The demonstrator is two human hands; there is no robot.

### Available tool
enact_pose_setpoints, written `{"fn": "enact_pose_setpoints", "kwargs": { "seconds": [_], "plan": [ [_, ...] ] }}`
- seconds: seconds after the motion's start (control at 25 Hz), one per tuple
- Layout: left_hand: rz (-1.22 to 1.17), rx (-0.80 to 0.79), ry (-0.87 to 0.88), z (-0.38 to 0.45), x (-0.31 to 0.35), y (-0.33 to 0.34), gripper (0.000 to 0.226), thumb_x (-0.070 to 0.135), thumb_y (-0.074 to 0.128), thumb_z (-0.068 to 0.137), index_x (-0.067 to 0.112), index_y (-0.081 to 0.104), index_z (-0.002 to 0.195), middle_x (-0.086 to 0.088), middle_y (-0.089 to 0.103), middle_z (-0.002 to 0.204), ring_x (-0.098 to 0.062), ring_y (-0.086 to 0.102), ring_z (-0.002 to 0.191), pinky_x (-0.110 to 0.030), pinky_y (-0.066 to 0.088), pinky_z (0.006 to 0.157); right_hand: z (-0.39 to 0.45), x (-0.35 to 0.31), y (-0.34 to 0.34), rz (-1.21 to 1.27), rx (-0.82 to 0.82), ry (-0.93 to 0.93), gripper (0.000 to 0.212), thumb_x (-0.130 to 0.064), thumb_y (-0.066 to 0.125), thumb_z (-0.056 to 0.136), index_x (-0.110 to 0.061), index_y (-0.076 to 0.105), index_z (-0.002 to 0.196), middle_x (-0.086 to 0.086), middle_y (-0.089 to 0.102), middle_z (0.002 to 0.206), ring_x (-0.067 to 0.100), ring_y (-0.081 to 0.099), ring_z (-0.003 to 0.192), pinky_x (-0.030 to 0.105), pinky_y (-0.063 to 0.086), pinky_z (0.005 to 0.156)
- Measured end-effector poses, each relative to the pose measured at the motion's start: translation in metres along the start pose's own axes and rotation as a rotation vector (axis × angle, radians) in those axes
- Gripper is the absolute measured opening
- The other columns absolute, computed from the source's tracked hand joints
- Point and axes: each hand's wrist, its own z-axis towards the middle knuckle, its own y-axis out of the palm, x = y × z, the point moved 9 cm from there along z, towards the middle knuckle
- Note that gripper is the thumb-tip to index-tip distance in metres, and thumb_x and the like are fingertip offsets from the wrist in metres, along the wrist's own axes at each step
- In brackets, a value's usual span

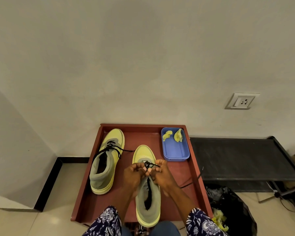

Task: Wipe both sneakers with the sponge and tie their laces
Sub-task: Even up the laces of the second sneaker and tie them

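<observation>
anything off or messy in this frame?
Mostly tidy. The yellow sponge pieces in the blue tub look torn into two scraps. The far sneaker has a loose lace end trailing onto the red tray. Both hands, left hand and right hand, pinch the near sneaker's lace.

The light around me is soft, warm and rather dim, spread evenly over the wall (pixel 143 57) with no hard glare. Only a faint sheen shows on the floor tiles (pixel 54 218) at lower left. Shadows are weak and blurred. My wide lens bends straight lines toward the frame edges (the skirting at left bows noticeably). Focus is fair at centre, softer in the corners.
</observation>
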Motion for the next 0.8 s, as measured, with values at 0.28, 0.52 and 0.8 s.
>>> {"fn": "enact_pose_setpoints", "kwargs": {
  "seconds": [0.28,0.52,0.8],
  "plan": [
    [-0.036,-0.114,-0.007,0.002,-0.004,0.002,0.016,-0.006,0.052,0.088,-0.005,0.062,0.101,-0.013,0.068,0.086,-0.011,0.067,0.068,-0.017,0.054,0.06,0.0,-0.004,0.003,0.065,-0.028,0.035,0.009,0.001,0.05,0.091,-0.008,0.05,0.089,0.005,0.057,0.068,-0.004,0.051,0.039,0.008,0.038,0.042],
    [0.078,0.014,0.075,0.007,0.0,-0.004,0.012,0.004,0.057,0.089,-0.005,0.063,0.084,-0.006,0.06,0.06,-0.01,0.051,0.053,-0.016,0.044,0.049,0.005,0.005,-0.002,0.064,0.058,-0.029,0.009,-0.004,0.062,0.085,-0.011,0.057,0.081,0.012,0.065,0.078,0.015,0.062,0.067,0.025,0.05,0.065],
    [0.132,0.209,0.023,0.01,-0.004,-0.015,0.024,0.006,0.055,0.09,0.005,0.056,0.066,-0.006,0.054,0.056,-0.005,0.046,0.04,-0.011,0.036,0.037,0.001,0.004,-0.008,-0.05,0.113,-0.098,0.007,-0.003,0.063,0.084,-0.01,0.062,0.084,-0.002,0.062,0.064,0.001,0.056,0.055,0.018,0.048,0.057]
  ]
}}
